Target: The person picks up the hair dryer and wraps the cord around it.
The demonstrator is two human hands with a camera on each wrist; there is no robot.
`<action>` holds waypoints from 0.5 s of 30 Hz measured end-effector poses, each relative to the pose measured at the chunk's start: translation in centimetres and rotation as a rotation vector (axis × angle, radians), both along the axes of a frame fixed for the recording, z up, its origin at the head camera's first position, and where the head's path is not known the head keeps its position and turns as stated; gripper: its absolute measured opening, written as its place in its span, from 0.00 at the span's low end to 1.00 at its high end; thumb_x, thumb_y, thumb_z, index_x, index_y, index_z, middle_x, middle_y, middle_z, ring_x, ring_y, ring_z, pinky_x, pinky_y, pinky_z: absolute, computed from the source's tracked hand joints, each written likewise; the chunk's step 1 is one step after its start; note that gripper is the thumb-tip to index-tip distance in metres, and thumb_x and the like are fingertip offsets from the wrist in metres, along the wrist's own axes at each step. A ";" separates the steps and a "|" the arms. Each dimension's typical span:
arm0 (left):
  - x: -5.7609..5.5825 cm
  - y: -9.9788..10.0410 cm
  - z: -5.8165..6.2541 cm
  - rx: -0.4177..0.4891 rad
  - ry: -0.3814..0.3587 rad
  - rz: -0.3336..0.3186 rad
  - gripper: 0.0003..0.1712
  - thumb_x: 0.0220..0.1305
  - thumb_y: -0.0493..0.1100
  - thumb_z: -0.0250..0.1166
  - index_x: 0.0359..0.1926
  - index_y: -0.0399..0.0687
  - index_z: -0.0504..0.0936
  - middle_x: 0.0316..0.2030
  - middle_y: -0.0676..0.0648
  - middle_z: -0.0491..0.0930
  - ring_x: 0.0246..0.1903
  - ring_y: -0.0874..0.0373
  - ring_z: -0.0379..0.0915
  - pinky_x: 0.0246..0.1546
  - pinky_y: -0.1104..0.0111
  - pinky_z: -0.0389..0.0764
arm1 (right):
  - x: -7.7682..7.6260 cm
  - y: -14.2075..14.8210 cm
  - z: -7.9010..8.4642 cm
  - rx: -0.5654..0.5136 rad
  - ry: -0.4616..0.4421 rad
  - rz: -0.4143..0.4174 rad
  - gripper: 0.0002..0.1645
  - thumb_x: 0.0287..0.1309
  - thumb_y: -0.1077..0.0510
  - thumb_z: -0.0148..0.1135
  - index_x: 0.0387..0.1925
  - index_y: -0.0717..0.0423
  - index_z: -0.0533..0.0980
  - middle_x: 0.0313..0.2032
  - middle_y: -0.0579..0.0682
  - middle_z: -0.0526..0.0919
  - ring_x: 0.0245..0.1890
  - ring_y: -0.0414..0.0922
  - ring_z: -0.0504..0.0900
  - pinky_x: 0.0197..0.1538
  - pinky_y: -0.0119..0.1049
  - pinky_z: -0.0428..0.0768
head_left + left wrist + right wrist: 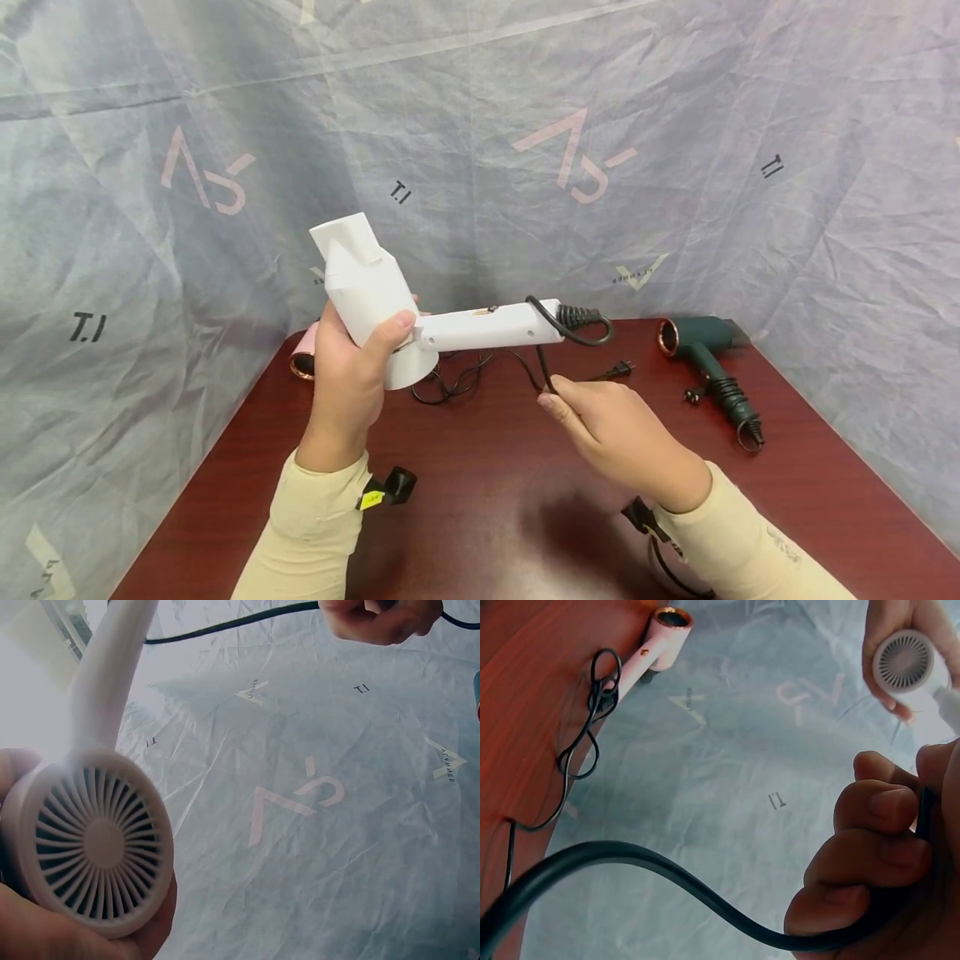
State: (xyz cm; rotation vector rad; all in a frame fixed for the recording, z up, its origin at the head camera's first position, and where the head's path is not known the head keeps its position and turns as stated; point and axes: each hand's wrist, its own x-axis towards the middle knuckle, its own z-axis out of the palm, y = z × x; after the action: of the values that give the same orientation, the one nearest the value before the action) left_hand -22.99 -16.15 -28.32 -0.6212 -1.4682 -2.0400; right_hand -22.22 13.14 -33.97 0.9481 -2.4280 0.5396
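Note:
A white hair dryer [367, 292] is held above the table by my left hand [348, 371], its fingers and thumb wrapped round the barrel. The flat nozzle points up and away, and the handle [487, 326] extends to the right. In the left wrist view the round slatted air inlet [103, 844] faces the camera. My right hand [622, 429] grips the dryer's black cord [545, 367] below the handle end. One turn of cord loops round the handle's end. Fingers [870, 855] curl over the cord in the right wrist view, and a length of it hangs out from them.
A dark green hair dryer [708, 350], its cord wound round the handle, lies at the table's right. Behind my left hand lies a pink hair dryer [664, 641] with a loosely coiled cord [592, 712]. A black plug [619, 369] rests near the back edge, before grey cloth walls.

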 end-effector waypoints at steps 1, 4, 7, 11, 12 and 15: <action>0.0 0.0 0.0 0.015 0.006 0.003 0.23 0.59 0.27 0.66 0.55 0.44 0.75 0.40 0.42 0.82 0.37 0.49 0.87 0.43 0.61 0.87 | 0.1 -0.1 0.0 0.000 0.002 0.006 0.20 0.78 0.46 0.53 0.27 0.41 0.61 0.20 0.33 0.53 0.20 0.31 0.54 0.26 0.28 0.62; -0.1 0.0 0.0 0.064 0.017 0.019 0.25 0.58 0.26 0.66 0.56 0.43 0.75 0.42 0.41 0.81 0.37 0.49 0.86 0.44 0.60 0.88 | 0.6 -0.2 0.1 -0.006 0.003 0.017 0.20 0.78 0.48 0.54 0.27 0.41 0.61 0.20 0.33 0.52 0.20 0.30 0.54 0.26 0.27 0.62; -0.2 -0.1 0.0 0.099 0.033 0.044 0.26 0.58 0.26 0.67 0.57 0.42 0.74 0.42 0.41 0.80 0.38 0.49 0.85 0.44 0.60 0.88 | 1.0 -0.4 0.3 -0.009 0.010 0.024 0.19 0.78 0.49 0.54 0.27 0.41 0.61 0.21 0.33 0.52 0.20 0.30 0.54 0.26 0.27 0.61; -0.3 -0.2 0.1 0.109 0.046 0.105 0.25 0.58 0.28 0.70 0.56 0.43 0.75 0.41 0.42 0.80 0.38 0.49 0.84 0.43 0.61 0.88 | 1.6 -0.6 0.6 0.000 0.038 0.039 0.18 0.77 0.50 0.55 0.28 0.42 0.62 0.21 0.33 0.53 0.21 0.30 0.56 0.27 0.26 0.62; -0.3 -0.3 0.2 0.109 0.046 0.124 0.25 0.58 0.29 0.70 0.55 0.43 0.75 0.41 0.43 0.80 0.38 0.50 0.83 0.42 0.62 0.88 | 1.7 -0.7 0.7 0.004 0.046 0.044 0.18 0.77 0.50 0.55 0.28 0.42 0.63 0.21 0.33 0.53 0.21 0.30 0.56 0.27 0.26 0.62; -0.4 -0.4 0.4 0.112 0.054 0.171 0.27 0.56 0.30 0.72 0.57 0.43 0.74 0.42 0.44 0.79 0.39 0.50 0.81 0.40 0.63 0.87 | 2.2 -0.8 1.0 0.010 0.065 0.057 0.17 0.77 0.50 0.55 0.29 0.42 0.63 0.21 0.33 0.54 0.21 0.30 0.56 0.27 0.25 0.62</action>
State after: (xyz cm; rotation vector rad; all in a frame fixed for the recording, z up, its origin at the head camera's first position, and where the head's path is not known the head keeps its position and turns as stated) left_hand -23.36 -16.59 -27.92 -0.4837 -1.3185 -1.9425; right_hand -20.07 12.35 -32.97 1.0265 -2.3546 0.5092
